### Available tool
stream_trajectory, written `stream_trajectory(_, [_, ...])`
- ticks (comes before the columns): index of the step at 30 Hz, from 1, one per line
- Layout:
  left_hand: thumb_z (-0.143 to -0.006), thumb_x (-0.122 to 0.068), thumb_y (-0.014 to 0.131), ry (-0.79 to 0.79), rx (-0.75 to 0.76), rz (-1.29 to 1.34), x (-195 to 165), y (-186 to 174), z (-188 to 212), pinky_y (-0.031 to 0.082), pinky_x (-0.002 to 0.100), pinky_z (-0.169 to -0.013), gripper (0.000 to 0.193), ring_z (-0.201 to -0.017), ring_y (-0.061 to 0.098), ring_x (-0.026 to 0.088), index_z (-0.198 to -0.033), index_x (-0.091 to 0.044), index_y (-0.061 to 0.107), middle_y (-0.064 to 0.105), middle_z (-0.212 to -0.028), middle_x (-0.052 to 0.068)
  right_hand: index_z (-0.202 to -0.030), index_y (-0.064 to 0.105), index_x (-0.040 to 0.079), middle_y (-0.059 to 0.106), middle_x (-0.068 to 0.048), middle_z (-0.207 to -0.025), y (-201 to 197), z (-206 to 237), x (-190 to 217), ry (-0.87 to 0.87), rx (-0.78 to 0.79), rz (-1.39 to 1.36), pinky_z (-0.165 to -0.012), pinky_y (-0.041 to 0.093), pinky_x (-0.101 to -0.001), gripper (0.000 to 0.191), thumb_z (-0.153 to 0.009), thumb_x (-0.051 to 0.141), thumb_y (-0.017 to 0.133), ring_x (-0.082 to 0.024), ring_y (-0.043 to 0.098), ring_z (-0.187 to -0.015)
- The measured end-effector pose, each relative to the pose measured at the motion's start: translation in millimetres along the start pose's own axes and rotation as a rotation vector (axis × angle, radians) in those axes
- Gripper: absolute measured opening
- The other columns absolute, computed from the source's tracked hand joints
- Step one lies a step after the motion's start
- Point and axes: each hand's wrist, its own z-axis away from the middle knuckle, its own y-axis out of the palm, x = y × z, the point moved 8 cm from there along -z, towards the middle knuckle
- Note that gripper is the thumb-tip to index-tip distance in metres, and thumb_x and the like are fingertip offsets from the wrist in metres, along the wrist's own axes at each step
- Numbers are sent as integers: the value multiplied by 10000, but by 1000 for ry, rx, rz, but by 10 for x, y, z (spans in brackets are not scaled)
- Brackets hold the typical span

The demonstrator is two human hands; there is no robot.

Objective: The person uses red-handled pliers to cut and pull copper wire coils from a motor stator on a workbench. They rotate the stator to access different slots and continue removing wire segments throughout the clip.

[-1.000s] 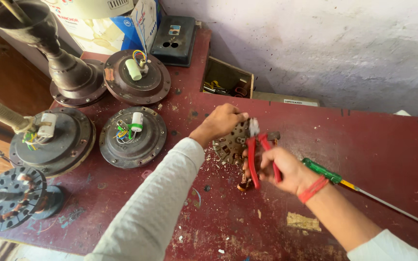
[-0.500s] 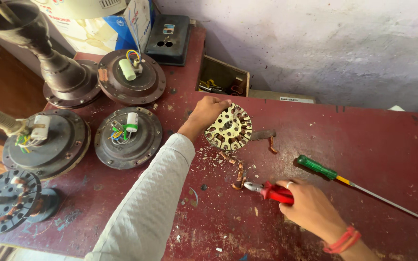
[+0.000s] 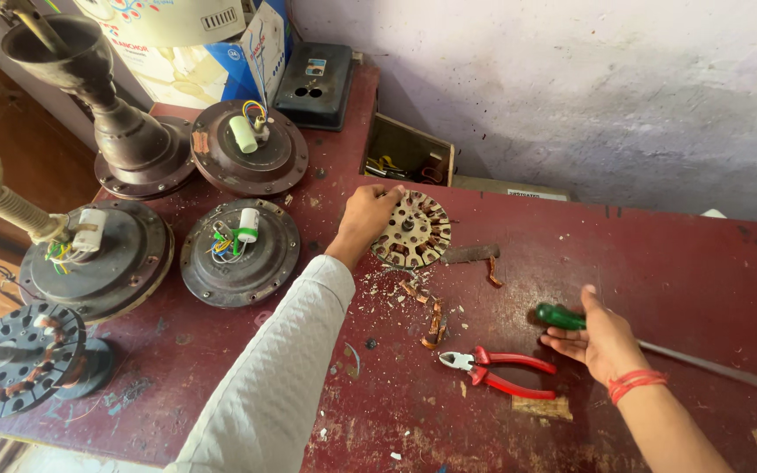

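My left hand [image 3: 363, 219] grips the left edge of a round slotted fan stator core [image 3: 413, 231] lying on the dark red table [image 3: 676, 263]. My right hand [image 3: 602, 337] rests with fingers spread on the green handle of a long screwdriver [image 3: 559, 316], touching it without a closed grip. Red-handled cutting pliers [image 3: 497, 368] lie loose on the table just left of that hand. Bits of copper winding [image 3: 431, 317] are strewn between the core and the pliers.
Several round fan motor housings [image 3: 238, 252] with wires and capacitors stand at the left. A wound stator [image 3: 15, 368] sits at the bottom left. A black switch box [image 3: 319, 83] and a cardboard carton [image 3: 203, 61] are at the back. A metal chisel piece [image 3: 470, 254] lies beside the core.
My right hand has put the red pliers down on the table and moved right onto the green screwdriver handle. My left hand stays on the stator core.
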Motion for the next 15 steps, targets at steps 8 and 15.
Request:
stream_trajectory(8, [-904,-417,673,-7,-84,-12,92,-83,41,592,365,-841,520,-928,761,257,-1216,-1,689,744,-1083,200,-1328,435,8,521,-117,-990,-314,468,-414,-425,-182,-39,-509,523,-343,459,-912,-47,620,-233,612,-696])
stream_trajectory(15, [-896,-470,685,63,-46,-196,21,54,-155,557,382,-904,520,-979,733,276,-1193,-46,744,758,-1090,190,-1585,529,167,593,-106,-747,-612,949,-303,-577,283,584,-390,433,-308,636,-967,161,679,-160,504,-509])
